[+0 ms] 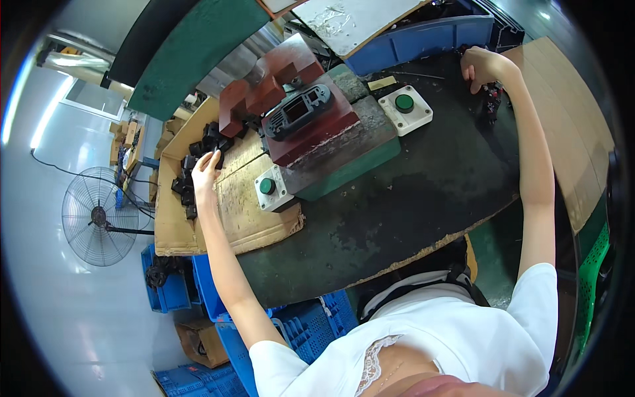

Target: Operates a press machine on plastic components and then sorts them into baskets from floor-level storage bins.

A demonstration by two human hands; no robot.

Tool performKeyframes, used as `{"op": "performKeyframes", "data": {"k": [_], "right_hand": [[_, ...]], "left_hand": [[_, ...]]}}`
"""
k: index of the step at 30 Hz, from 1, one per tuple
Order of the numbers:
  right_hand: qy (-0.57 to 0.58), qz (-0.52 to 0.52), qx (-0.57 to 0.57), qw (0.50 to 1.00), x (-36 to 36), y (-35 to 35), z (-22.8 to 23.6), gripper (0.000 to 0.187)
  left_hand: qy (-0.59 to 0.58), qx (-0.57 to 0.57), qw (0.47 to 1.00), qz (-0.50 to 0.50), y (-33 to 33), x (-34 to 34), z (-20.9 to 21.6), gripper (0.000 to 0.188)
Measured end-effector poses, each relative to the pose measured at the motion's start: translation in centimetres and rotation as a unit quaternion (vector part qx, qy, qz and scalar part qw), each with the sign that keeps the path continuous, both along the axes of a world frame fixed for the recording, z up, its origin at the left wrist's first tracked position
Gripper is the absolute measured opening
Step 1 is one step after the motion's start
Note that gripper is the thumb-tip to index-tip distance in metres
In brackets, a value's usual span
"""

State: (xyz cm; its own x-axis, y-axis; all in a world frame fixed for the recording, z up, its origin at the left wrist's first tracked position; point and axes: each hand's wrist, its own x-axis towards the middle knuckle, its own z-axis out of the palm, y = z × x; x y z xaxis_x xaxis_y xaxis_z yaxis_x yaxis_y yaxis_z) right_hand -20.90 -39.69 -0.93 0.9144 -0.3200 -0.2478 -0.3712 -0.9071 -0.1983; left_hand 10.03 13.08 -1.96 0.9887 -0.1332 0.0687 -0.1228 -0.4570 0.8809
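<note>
My left hand (pixel 206 172) is at the left over an open cardboard box, with its fingers stretched out and slightly apart beside several small black parts (pixel 213 137). At the far right, my right hand (pixel 486 68) has its fingers curled downward next to dark pieces with red bits (pixel 491 102); what lies inside the fingers is hidden. Between the hands, a black frame-like plastic part (pixel 299 112) with rectangular openings rests on the dark red block (pixel 317 135) of a press. Red-brown metal blocks (pixel 266 94) stand just behind that part.
White boxes with green push buttons (pixel 405 104) flank the press base. A blue bin (pixel 423 45) stands at the back right. Flat cardboard (pixel 559 126) lies along the right edge. The dark worktable (pixel 397 198) has a worn front edge. A fan (pixel 99 215) is at the left.
</note>
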Motion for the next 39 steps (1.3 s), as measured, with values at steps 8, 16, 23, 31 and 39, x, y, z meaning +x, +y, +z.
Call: {"op": "performKeyframes", "data": {"k": [8,16,23,31,39], "right_hand": [[-0.115,0.009,0.028,0.993,0.7,0.6,-1.2,0.02],[-0.29,0.142,0.142,0.936,2.4,4.0,0.2,0.029],[-0.328,0.157,0.211,0.907,2.8,5.5,1.2,0.031],[-0.357,0.18,0.187,0.897,3.3,6.2,0.8,0.031],[-0.387,0.198,0.156,0.887,3.3,5.9,0.7,0.032]], "left_hand": [[-0.023,0.016,0.984,-0.176,0.1,-0.7,-3.4,0.044],[-0.027,-0.021,0.978,-0.206,1.2,-1.6,-3.2,0.064],[-0.007,0.034,0.989,-0.145,2.5,-1.2,-4.1,0.05],[-0.012,-0.316,0.914,-0.254,-7.1,-7.4,1.2,0.047],[-0.061,-0.322,0.888,-0.322,-12.6,-10.5,3.6,0.03]]}}
